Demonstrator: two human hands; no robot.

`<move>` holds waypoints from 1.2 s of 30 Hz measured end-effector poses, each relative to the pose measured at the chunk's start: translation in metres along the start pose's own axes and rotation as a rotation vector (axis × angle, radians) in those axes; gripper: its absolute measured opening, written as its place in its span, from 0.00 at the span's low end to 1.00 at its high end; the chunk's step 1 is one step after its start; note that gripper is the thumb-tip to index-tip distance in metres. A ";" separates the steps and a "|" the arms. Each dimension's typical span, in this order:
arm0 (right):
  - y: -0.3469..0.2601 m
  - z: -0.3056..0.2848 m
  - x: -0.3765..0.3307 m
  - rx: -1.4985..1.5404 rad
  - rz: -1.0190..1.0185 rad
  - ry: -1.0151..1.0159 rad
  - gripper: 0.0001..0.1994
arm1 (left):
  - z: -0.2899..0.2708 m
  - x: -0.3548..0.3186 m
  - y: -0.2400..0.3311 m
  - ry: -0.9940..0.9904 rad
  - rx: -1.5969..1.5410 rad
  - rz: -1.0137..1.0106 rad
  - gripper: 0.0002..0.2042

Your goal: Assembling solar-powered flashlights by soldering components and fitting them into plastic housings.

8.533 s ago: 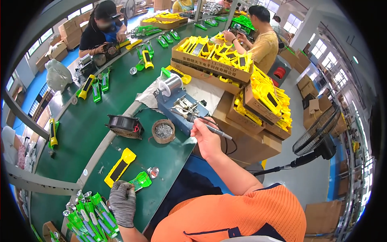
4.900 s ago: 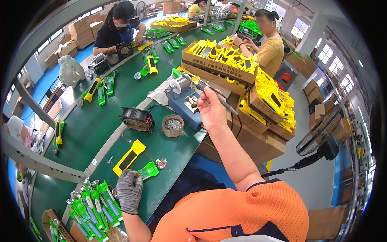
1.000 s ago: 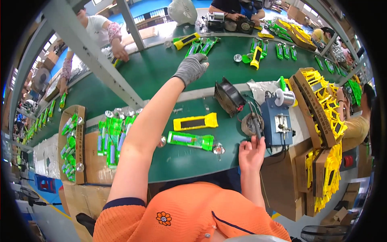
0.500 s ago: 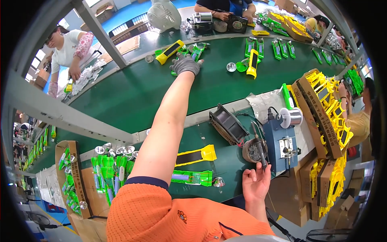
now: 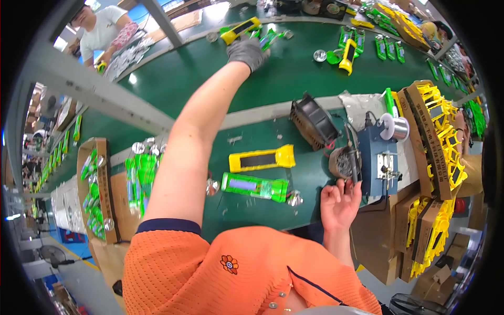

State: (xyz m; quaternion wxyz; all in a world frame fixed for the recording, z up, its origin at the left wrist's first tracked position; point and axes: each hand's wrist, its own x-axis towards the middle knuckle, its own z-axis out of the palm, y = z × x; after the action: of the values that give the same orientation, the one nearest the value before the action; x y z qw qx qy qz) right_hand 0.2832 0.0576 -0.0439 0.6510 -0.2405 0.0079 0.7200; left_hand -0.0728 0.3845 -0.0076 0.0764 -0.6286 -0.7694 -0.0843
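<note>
My left hand (image 5: pixel 247 54), in a grey glove, reaches far over the green conveyor belt (image 5: pixel 184 86). It touches a group of parts: a yellow flashlight housing with a dark panel (image 5: pixel 241 30) and green shell pieces (image 5: pixel 269 39). The back of the hand hides most of its fingers. At the near right, my bare right hand (image 5: pixel 340 205) pinches the lower end of a soldering iron's dark handle (image 5: pixel 355 170). In front of me lie another yellow housing (image 5: pixel 262 158) and a green shell with a blue battery (image 5: pixel 254 187), a round reflector (image 5: pixel 295 198) beside it.
A black fan (image 5: pixel 315 121) stands behind the round iron holder (image 5: pixel 342 161). Right of them sits a blue soldering unit (image 5: pixel 374 152) with a solder spool (image 5: pixel 395 127). Cartons of yellow housings (image 5: pixel 425 136) rise at right. A carton of green shells (image 5: pixel 106 194) and a metal post (image 5: pixel 105 89) are left.
My view has shifted, so the near bench shows more fully. My left hand stays at the same group of parts on the belt; my right hand keeps hold of the soldering iron.
</note>
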 end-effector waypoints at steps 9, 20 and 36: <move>-0.003 -0.001 -0.006 0.038 0.038 0.068 0.15 | -0.100 -0.157 -0.043 0.206 -0.230 0.391 0.27; -0.014 -0.035 -0.013 -0.339 0.115 -0.240 0.06 | -0.201 -0.385 -0.078 0.130 -0.227 0.374 0.32; -0.011 -0.033 -0.013 -0.614 0.063 -0.417 0.04 | -0.282 -0.461 -0.327 0.191 0.294 -0.150 0.31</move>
State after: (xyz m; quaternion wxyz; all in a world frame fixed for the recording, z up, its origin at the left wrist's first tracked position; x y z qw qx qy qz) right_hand 0.3056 0.0367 -0.0649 0.5136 -0.2724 -0.3339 0.7419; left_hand -0.2985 -0.1830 0.1536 0.2337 -0.5406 -0.8074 -0.0358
